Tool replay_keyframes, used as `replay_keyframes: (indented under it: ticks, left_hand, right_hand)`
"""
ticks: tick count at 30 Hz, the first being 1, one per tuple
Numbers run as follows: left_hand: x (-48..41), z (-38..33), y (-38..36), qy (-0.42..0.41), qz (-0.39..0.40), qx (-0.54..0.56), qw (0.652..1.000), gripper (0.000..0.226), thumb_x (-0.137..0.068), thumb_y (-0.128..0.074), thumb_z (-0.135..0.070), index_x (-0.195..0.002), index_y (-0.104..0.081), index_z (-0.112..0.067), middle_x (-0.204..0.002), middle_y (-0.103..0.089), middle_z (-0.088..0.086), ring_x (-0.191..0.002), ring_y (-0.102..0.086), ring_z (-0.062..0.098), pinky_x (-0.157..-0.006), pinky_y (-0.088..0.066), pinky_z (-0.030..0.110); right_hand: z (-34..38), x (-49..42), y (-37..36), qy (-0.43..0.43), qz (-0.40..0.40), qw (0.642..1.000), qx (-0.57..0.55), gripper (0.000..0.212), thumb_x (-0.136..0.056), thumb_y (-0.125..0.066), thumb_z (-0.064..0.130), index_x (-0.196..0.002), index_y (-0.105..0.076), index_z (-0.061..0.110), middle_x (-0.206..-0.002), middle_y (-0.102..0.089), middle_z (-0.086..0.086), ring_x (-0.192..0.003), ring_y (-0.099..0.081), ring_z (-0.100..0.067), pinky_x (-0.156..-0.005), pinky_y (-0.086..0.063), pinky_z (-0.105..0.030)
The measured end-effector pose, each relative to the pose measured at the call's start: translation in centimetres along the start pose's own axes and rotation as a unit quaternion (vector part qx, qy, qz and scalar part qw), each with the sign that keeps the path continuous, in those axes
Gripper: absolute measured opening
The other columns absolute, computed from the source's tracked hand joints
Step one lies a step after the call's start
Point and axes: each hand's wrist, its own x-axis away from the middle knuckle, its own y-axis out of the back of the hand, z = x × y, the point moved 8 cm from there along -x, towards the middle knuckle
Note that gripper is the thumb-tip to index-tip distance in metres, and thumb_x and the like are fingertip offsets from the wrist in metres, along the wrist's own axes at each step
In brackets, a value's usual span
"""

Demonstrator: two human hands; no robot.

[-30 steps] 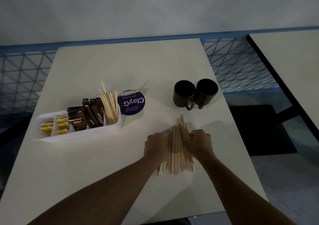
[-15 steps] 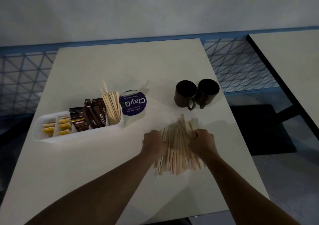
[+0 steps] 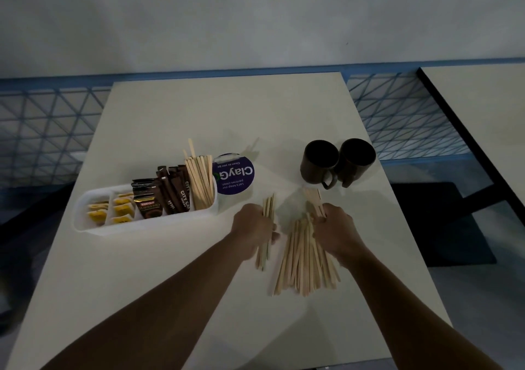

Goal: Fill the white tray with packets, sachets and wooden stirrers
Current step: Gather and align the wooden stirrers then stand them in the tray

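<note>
The left hand (image 3: 252, 229) is curled closed around a small bundle of stirrers (image 3: 267, 213), the sticks poking out past the knuckles toward 12 o'clock and trailing out below the palm toward 6. The right hand (image 3: 338, 232) sits just beside it at 3 o'clock, fingers folded down over the top of the loose pile of wooden stirrers (image 3: 304, 259) that fans across the table (image 3: 199, 108); a few sticks jut out above that fist, but whether the fingers actually pinch them or only press on the heap, I cannot tell. A narrow strip of bare tabletop separates the two lots of sticks.

The white tray (image 3: 85, 213) lies at about 9 o'clock from the left hand, near but not touching it. Its left compartments hold yellow sachets (image 3: 122, 209), the middle holds dark brown packets (image 3: 167, 193) standing on end, and the right end holds upright stirrers (image 3: 200, 181) leaning against the wall. A round purple-lidded tub (image 3: 234, 175) stands against the tray's right end. At 1 o'clock from the hands, two dark mugs (image 3: 338, 161) stand side by side, touching.
</note>
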Motion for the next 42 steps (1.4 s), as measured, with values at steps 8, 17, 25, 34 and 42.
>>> replay_keyframes:
  ticks: [8, 17, 25, 34, 42]
  left_hand:
    - [0.9, -3.6, 3.9, -0.060, 0.021, 0.106, 0.992, 0.019, -0.093, -0.045, 0.007, -0.103, -0.061, 0.004, -0.081, -0.065, 0.017, -0.069, -0.068, 0.026, -0.076, -0.059, 0.045]
    - [1.0, -6.7, 12.5, -0.161, -0.104, 0.143, 0.971, 0.016, -0.089, -0.062, 0.000, -0.087, -0.072, -0.012, -0.092, -0.073, 0.014, -0.084, -0.072, 0.027, -0.078, -0.061, 0.043]
    - [1.2, -6.0, 17.9, -0.218, -0.209, 0.132, 0.944, 0.019, -0.091, -0.061, -0.015, -0.086, -0.070, -0.031, -0.088, -0.074, -0.002, -0.087, -0.071, 0.020, -0.084, -0.058, 0.046]
    - [-0.4, -2.3, 18.4, -0.214, -0.267, 0.108, 0.934, 0.010, -0.091, -0.062, -0.017, -0.092, -0.071, -0.020, -0.079, -0.070, -0.005, -0.079, -0.067, 0.016, -0.074, -0.058, 0.038]
    - [-0.8, -0.5, 17.2, -0.199, -0.291, 0.049, 0.935, 0.013, -0.091, -0.061, -0.013, -0.095, -0.071, -0.020, -0.079, -0.066, -0.010, -0.074, -0.061, 0.003, -0.061, -0.043, 0.006]
  right_hand:
    - [6.8, -0.2, -3.3, 0.031, 0.047, 0.988, -0.144, 0.024, -0.095, -0.046, -0.001, -0.102, -0.063, 0.014, -0.092, -0.066, -0.010, -0.077, -0.062, -0.018, -0.070, -0.055, -0.031]
    - [16.2, -0.8, -5.9, 0.112, 0.038, 0.949, -0.294, 0.026, -0.096, -0.046, -0.004, -0.101, -0.069, 0.009, -0.086, -0.072, -0.004, -0.073, -0.069, -0.007, -0.068, -0.055, -0.023]
    - [21.1, -0.9, -8.8, 0.130, 0.014, 0.915, -0.383, 0.027, -0.099, -0.046, 0.002, -0.101, -0.070, 0.015, -0.083, -0.068, -0.003, -0.077, -0.068, -0.017, -0.081, -0.059, -0.038]
    - [21.3, -1.9, -12.6, 0.113, 0.037, 0.903, -0.413, 0.022, -0.101, -0.045, 0.001, -0.103, -0.065, 0.007, -0.076, -0.065, -0.008, -0.075, -0.065, -0.019, -0.076, -0.057, -0.031]
    - [19.9, -2.1, -14.1, 0.120, 0.047, 0.960, -0.248, 0.019, -0.098, -0.050, 0.005, -0.101, -0.066, 0.016, -0.090, -0.071, 0.002, -0.088, -0.068, -0.014, -0.074, -0.055, -0.025]
